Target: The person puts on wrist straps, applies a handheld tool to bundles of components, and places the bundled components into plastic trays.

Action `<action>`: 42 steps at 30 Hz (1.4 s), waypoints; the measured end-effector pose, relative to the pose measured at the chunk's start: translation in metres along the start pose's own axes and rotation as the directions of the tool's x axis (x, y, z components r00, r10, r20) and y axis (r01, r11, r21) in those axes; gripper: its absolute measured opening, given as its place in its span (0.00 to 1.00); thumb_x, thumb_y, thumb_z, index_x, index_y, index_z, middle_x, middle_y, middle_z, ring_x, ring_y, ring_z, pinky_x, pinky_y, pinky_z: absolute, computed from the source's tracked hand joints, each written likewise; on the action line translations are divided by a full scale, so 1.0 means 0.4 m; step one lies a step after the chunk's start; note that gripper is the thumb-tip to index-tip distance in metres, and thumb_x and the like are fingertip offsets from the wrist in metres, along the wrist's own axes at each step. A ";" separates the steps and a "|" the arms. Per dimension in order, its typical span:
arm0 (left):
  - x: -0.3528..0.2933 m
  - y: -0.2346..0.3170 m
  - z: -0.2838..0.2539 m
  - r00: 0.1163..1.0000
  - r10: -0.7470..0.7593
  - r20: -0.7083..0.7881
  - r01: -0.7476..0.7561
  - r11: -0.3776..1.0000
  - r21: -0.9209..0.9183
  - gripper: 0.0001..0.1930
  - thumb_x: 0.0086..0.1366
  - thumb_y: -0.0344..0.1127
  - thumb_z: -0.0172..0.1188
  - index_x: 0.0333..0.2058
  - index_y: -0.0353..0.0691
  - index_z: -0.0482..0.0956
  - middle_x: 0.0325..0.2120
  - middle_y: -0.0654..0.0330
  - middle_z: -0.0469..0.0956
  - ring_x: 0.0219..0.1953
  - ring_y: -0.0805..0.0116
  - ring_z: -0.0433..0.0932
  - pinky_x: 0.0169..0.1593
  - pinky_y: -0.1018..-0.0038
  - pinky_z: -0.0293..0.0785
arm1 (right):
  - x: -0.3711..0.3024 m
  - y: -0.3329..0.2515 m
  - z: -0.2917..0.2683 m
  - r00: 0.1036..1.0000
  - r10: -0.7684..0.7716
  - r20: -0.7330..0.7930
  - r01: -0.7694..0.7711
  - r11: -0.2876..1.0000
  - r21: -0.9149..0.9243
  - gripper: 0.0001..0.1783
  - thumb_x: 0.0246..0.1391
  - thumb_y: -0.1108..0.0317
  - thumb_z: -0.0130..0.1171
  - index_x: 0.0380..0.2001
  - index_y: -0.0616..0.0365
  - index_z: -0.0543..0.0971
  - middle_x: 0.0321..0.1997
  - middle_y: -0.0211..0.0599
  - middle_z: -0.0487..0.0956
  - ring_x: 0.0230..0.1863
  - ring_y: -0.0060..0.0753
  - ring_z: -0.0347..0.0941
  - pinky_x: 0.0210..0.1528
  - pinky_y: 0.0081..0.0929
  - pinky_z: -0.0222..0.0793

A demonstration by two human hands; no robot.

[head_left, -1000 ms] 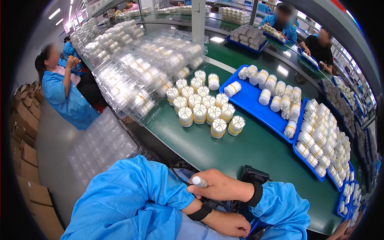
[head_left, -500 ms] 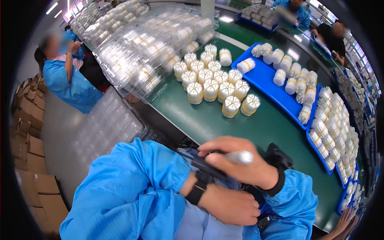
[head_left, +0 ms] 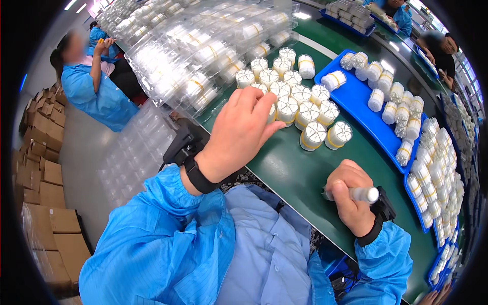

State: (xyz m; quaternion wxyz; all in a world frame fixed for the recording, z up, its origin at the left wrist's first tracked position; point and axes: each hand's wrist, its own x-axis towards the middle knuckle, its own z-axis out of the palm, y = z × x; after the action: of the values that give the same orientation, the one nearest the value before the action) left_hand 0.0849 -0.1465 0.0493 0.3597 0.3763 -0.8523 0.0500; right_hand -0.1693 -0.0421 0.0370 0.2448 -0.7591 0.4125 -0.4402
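On the green tabletop stands a cluster of white cylindrical bundles (head_left: 308, 115), each with a yellow band and a top split into wedges. My left hand (head_left: 236, 134) reaches over the near-left side of this cluster, thumb and fingers spread. Whether its fingertips touch a bundle cannot be told, as the hand covers part of the cluster. To the right, above the table's near edge, my right hand (head_left: 351, 195) is closed round a thick, pale, pen-like stick (head_left: 363, 194) with a white end. Both wrists wear black bands.
Blue trays (head_left: 351, 109) with more bundles line the right. Clear plastic trays (head_left: 198, 66) packed with bundles are stacked at the back left. Cardboard boxes (head_left: 48, 223) stand on the left floor. A person in blue (head_left: 99, 101) is at the left; another in black (head_left: 441, 63) sits far right.
My hands, crossed close to my body before, have moved apart. The left one has gone forward to the bundles; the right one has shifted right with the pen-like stick.
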 end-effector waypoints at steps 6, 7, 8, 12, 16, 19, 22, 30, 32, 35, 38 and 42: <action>-0.010 -0.008 0.033 0.998 -0.044 0.038 0.045 0.998 -0.031 0.24 0.55 0.33 0.73 0.50 0.39 0.77 0.44 0.51 0.71 0.45 0.51 0.73 0.47 0.62 0.74 | -0.001 0.011 0.008 0.999 0.042 -0.005 -0.041 0.997 0.070 0.17 0.61 0.62 0.61 0.20 0.58 0.73 0.22 0.33 0.74 0.24 0.36 0.66 0.29 0.33 0.61; -0.009 -0.007 0.038 0.997 -0.064 0.033 0.066 0.995 -0.071 0.25 0.55 0.34 0.73 0.50 0.39 0.77 0.44 0.51 0.71 0.45 0.51 0.73 0.47 0.62 0.74 | -0.002 0.011 0.010 0.999 0.047 -0.011 -0.046 0.996 0.076 0.17 0.61 0.62 0.62 0.21 0.58 0.74 0.22 0.33 0.74 0.24 0.36 0.66 0.29 0.33 0.61; -0.004 -0.003 0.044 0.997 -0.064 0.035 0.066 0.995 -0.071 0.25 0.55 0.34 0.73 0.50 0.39 0.77 0.44 0.51 0.71 0.45 0.51 0.73 0.47 0.62 0.74 | -0.002 0.012 0.009 0.999 0.051 -0.016 -0.050 0.995 0.082 0.18 0.61 0.61 0.62 0.21 0.58 0.74 0.22 0.33 0.74 0.25 0.36 0.66 0.29 0.33 0.61; 0.023 0.018 0.073 1.000 -0.028 0.013 0.029 0.997 -0.070 0.26 0.54 0.37 0.75 0.50 0.37 0.76 0.44 0.51 0.71 0.45 0.51 0.73 0.47 0.63 0.74 | -0.002 0.013 0.007 0.999 0.041 -0.018 -0.040 0.997 0.073 0.18 0.61 0.61 0.62 0.21 0.58 0.74 0.22 0.33 0.74 0.25 0.36 0.67 0.29 0.33 0.62; 0.032 0.015 0.089 0.998 -0.036 0.042 0.036 0.999 0.003 0.29 0.51 0.38 0.76 0.50 0.37 0.77 0.44 0.51 0.73 0.45 0.51 0.75 0.48 0.63 0.75 | 0.001 0.010 0.006 0.999 0.046 -0.008 -0.045 0.997 0.060 0.16 0.61 0.63 0.62 0.22 0.58 0.74 0.23 0.34 0.74 0.25 0.37 0.67 0.29 0.33 0.62; 0.024 0.016 0.080 1.000 -0.016 0.012 0.016 0.999 -0.039 0.29 0.50 0.39 0.76 0.50 0.38 0.77 0.43 0.52 0.74 0.45 0.51 0.76 0.47 0.63 0.76 | 0.000 0.008 0.009 0.999 0.044 -0.005 -0.044 0.998 0.049 0.15 0.60 0.64 0.62 0.22 0.58 0.74 0.23 0.34 0.74 0.25 0.38 0.68 0.30 0.34 0.63; 0.006 0.023 0.057 0.997 0.054 -0.055 -0.057 0.997 -0.054 0.29 0.50 0.41 0.76 0.49 0.37 0.77 0.42 0.52 0.76 0.44 0.52 0.77 0.46 0.63 0.76 | -0.004 0.005 0.010 0.999 0.045 -0.012 -0.044 0.998 0.055 0.14 0.60 0.65 0.61 0.22 0.58 0.74 0.22 0.35 0.74 0.24 0.38 0.68 0.30 0.34 0.63; 0.018 -0.037 -0.277 0.997 0.039 -0.065 -0.038 0.999 0.018 0.28 0.54 0.46 0.76 0.49 0.36 0.77 0.40 0.50 0.79 0.43 0.49 0.80 0.46 0.63 0.78 | -0.009 -0.009 0.012 0.991 0.136 -0.020 -0.134 0.988 0.073 0.18 0.63 0.59 0.58 0.21 0.57 0.74 0.21 0.34 0.74 0.25 0.36 0.68 0.30 0.34 0.63; 0.041 -0.122 -0.367 0.993 -0.042 -0.112 0.046 0.999 0.027 0.25 0.55 0.42 0.75 0.47 0.35 0.79 0.38 0.51 0.80 0.39 0.54 0.82 0.44 0.66 0.78 | -0.010 -0.013 0.014 0.987 0.161 -0.018 -0.159 0.985 0.072 0.20 0.65 0.56 0.57 0.21 0.57 0.74 0.21 0.33 0.74 0.25 0.35 0.68 0.29 0.34 0.63; 0.088 -0.264 -0.459 0.976 -0.217 0.002 0.217 0.973 -0.076 0.25 0.58 0.44 0.74 0.49 0.35 0.81 0.38 0.56 0.82 0.42 0.67 0.79 0.47 0.72 0.75 | -0.008 -0.013 0.016 0.985 0.169 -0.012 -0.168 0.984 0.067 0.21 0.65 0.55 0.57 0.22 0.57 0.74 0.21 0.34 0.75 0.25 0.35 0.68 0.29 0.33 0.63; 0.157 -0.357 -0.509 0.960 -0.168 0.226 0.179 0.983 -0.030 0.27 0.59 0.47 0.74 0.51 0.35 0.81 0.41 0.57 0.83 0.44 0.68 0.79 0.49 0.72 0.74 | -0.012 -0.004 0.016 0.988 0.153 -0.018 -0.152 0.987 0.059 0.21 0.66 0.55 0.55 0.22 0.57 0.74 0.21 0.34 0.75 0.25 0.35 0.69 0.29 0.33 0.63; 0.241 -0.455 -0.502 0.816 -0.077 0.573 0.175 0.977 -0.118 0.29 0.58 0.49 0.75 0.51 0.35 0.82 0.42 0.59 0.84 0.47 0.70 0.79 0.52 0.73 0.74 | -0.015 -0.008 0.015 0.985 0.171 -0.025 -0.169 0.984 0.063 0.21 0.66 0.55 0.55 0.22 0.57 0.74 0.22 0.34 0.75 0.25 0.35 0.69 0.30 0.33 0.63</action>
State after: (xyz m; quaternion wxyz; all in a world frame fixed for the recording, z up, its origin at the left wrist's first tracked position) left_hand 0.2797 -0.2631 0.2262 0.1239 0.3987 -0.8948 -0.1583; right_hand -0.1645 -0.0352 0.0337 0.2982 -0.7067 0.4658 -0.4413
